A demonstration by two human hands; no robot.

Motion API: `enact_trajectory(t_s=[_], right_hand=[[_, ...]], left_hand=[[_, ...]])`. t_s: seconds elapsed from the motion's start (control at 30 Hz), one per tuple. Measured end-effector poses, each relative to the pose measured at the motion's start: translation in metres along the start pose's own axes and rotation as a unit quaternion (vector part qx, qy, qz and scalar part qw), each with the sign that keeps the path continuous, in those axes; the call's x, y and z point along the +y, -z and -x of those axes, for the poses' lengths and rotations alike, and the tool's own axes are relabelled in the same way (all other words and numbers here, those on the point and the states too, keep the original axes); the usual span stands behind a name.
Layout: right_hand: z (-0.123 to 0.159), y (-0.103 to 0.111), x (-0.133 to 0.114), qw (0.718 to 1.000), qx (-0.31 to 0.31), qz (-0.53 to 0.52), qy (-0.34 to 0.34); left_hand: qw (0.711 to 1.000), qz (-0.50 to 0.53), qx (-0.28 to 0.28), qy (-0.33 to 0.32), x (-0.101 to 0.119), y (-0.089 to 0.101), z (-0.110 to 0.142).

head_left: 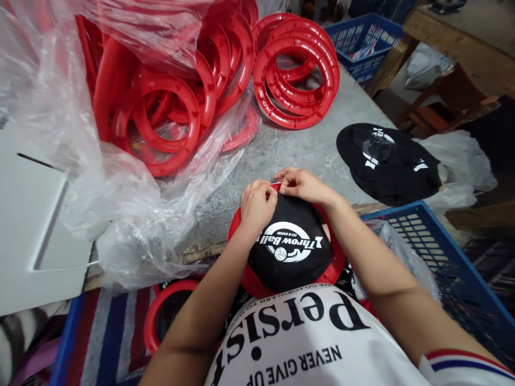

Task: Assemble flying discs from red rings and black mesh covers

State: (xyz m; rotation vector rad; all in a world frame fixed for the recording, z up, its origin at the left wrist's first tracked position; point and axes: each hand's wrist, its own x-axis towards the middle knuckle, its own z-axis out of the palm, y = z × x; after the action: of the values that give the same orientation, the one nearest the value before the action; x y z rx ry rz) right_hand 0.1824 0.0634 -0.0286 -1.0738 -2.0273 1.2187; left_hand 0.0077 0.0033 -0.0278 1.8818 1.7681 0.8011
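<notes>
A red plastic ring (337, 262) leans against my front at the table's near edge. Black cloth (261, 265) with a white "Throw Ball" print lies over its opening. At the ring's far rim, my left hand (257, 206) pinches the cloth's edge with bent fingers. Close beside it, my right hand (303, 185) pinches the same edge between thumb and fingers. The fingertips hide just how cloth and rim meet. To the right, more black printed cloth pieces (386, 171) lie flat on the table corner.
Loose red rings (161, 142) spill from a clear plastic bag (137, 236) at left. Stacked red rings (295, 112) lie behind my hands on the grey table (298, 153). A blue basket (462, 273) stands at right, another blue basket (368, 32) behind. A covered red ring (151, 321) sits lower left.
</notes>
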Motion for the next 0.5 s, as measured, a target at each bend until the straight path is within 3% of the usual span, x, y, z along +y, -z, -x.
enact_trajectory(t_s=[0.37,0.43,0.5], right_hand=[[-0.0045,-0.0063,0.0062,0.999,0.026,0.046,0.007],[-0.0056,-0.0070,0.0072,0.999,0.049,0.011,-0.005],[-0.0053,-0.0066,0.0074,0.992,0.081,-0.087,-0.032]], left_hand=[[0.999,-0.036,-0.005,0.007,-0.0006,-0.0035,-0.0037],[0.999,-0.039,-0.014,0.008,-0.0011,-0.0026,-0.0042],[0.999,-0.033,-0.019,0.005,-0.0013,-0.0007,-0.0036]])
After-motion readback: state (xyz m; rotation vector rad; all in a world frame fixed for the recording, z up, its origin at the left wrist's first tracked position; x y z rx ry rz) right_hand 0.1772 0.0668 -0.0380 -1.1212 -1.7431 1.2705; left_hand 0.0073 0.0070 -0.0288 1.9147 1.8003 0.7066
